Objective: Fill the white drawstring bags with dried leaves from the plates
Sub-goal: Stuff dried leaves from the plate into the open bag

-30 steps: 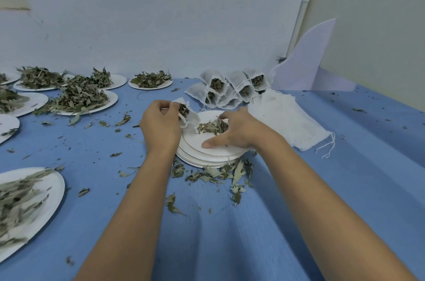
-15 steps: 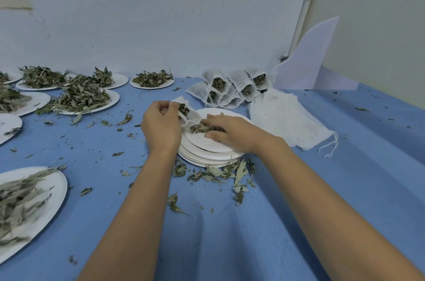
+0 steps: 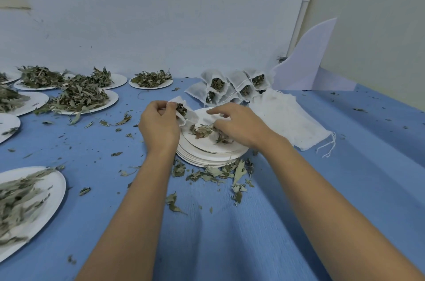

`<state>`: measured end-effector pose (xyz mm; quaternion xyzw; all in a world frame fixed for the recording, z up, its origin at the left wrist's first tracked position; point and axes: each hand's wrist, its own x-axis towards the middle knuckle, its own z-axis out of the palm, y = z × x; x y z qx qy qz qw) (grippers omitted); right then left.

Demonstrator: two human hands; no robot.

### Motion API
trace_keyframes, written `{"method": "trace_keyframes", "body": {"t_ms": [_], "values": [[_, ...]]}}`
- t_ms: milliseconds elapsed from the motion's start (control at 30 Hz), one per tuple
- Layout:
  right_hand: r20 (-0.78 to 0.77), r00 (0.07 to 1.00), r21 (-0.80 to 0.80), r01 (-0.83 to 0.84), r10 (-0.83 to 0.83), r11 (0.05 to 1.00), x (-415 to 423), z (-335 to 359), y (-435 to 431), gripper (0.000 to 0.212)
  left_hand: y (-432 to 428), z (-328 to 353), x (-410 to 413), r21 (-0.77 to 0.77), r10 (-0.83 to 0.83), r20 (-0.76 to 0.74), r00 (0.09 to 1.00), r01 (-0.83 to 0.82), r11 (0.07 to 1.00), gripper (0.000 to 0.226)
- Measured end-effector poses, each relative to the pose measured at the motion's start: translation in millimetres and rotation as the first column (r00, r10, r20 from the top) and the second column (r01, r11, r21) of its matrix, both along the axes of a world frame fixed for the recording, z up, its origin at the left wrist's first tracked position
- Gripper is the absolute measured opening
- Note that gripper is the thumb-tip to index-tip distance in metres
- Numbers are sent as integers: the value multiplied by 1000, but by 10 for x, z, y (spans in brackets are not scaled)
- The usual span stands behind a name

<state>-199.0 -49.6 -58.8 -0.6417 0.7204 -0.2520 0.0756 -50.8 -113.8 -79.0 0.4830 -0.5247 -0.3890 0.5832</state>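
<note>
My left hand point(image 3: 158, 125) pinches the mouth of a small white drawstring bag point(image 3: 186, 113), which is partly filled with dried leaves. It holds the bag over the left edge of a stack of white plates point(image 3: 211, 154). A few dried leaves point(image 3: 203, 131) lie on the top plate. My right hand point(image 3: 239, 125) is on that plate, its fingers curled around the leaves. Several filled bags point(image 3: 226, 87) lean together behind the stack. A pile of flat empty bags point(image 3: 285, 117) lies to the right.
Plates heaped with dried leaves point(image 3: 79, 99) stand at the left and along the back wall; another plate point(image 3: 32, 204) sits at the near left. Loose leaves point(image 3: 218, 172) litter the blue cloth in front of the stack. A white folded card point(image 3: 308, 69) stands at the back right.
My right hand has slid over the top plate and its fingers have curled around the leaves. My left hand has kept the bag in the same place.
</note>
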Motion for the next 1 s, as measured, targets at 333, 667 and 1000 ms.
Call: {"method": "trace_keyframes", "body": {"t_ms": [333, 667, 1000], "values": [[-28, 995, 222, -88, 97, 971, -17, 68, 19, 60, -22, -25, -6, -1, 4, -13, 1000, -4, 1000, 9], [124, 989, 147, -97, 79, 984, 7, 85, -16, 64, -7, -90, -74, 54, 17, -142, 990, -9, 999, 8], [240, 962, 147, -165, 127, 975, 101, 3, -133, 56, 13, -151, -138, 84, -85, 56, 995, 80, 993, 8]]}}
